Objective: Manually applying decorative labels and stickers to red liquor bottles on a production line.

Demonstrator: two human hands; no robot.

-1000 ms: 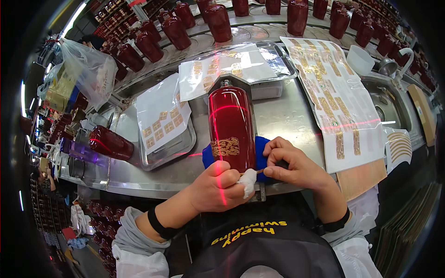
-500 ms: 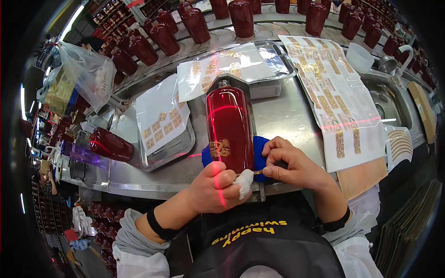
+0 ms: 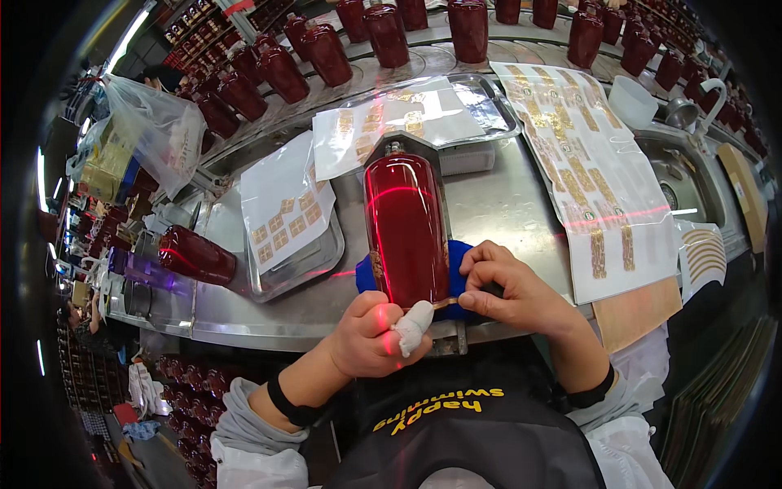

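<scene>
A dark red glass bottle (image 3: 407, 220) lies in a dark cradle, its neck pointing away from me and its base toward me. Gold patches show at its left and right edges. At the base, my left hand (image 3: 371, 336) is closed in a fist, its thumb covered in white cloth (image 3: 413, 328); anything inside the fist is hidden. A narrow gold strip (image 3: 444, 303) runs along the base edge. The thumb and bent forefinger of my right hand (image 3: 509, 289) close at the strip's right end. Blue cloth (image 3: 463, 259) lies under the bottle.
Sheets of gold stickers lie on trays at left (image 3: 281, 216) and behind (image 3: 383, 122); a long sticker sheet (image 3: 582, 179) is at right. Another red bottle (image 3: 195, 254) lies left. Red bottles (image 3: 387, 37) stand on a curved conveyor behind. A sink (image 3: 676, 175) is far right.
The bottle has turned, taking the gold emblem from its front to the left edge. My left hand has shifted slightly left and down; the conveyor bottles moved right. My right hand has barely moved.
</scene>
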